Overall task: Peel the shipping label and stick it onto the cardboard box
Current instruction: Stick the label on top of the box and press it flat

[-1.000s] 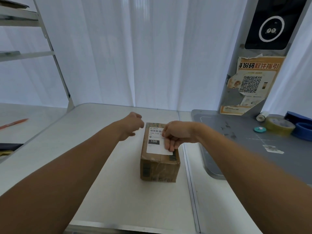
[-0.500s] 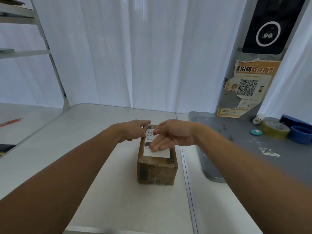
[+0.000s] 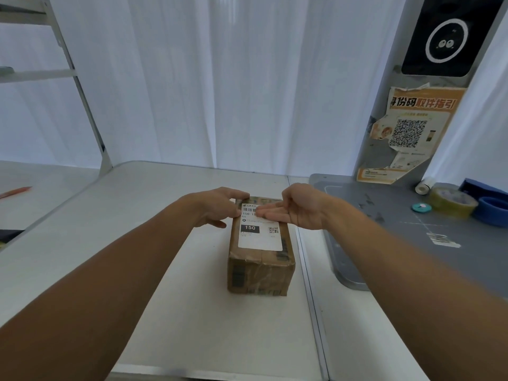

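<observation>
A small brown cardboard box [image 3: 259,273] wrapped in clear tape stands on the white table [image 3: 165,312]. A white shipping label [image 3: 259,237] with a barcode, a black "150" block and a QR code lies flat on the box top. My left hand [image 3: 217,206] rests at the box's far left corner, thumb and fingers touching the label's top left edge. My right hand [image 3: 294,210] lies with straight fingers across the label's upper part, palm turned toward me. Neither hand grips anything.
A grey mat [image 3: 412,229] lies to the right, with tape rolls [image 3: 452,202], a blue roll [image 3: 492,213] and a small teal disc [image 3: 421,207] at its far end. A poster with a QR code [image 3: 406,136] hangs behind. A metal shelf frame [image 3: 82,92] stands at the left.
My right hand has slid up from the label's middle to its upper part, uncovering the "150" block. My left hand has moved onto the box's far left corner.
</observation>
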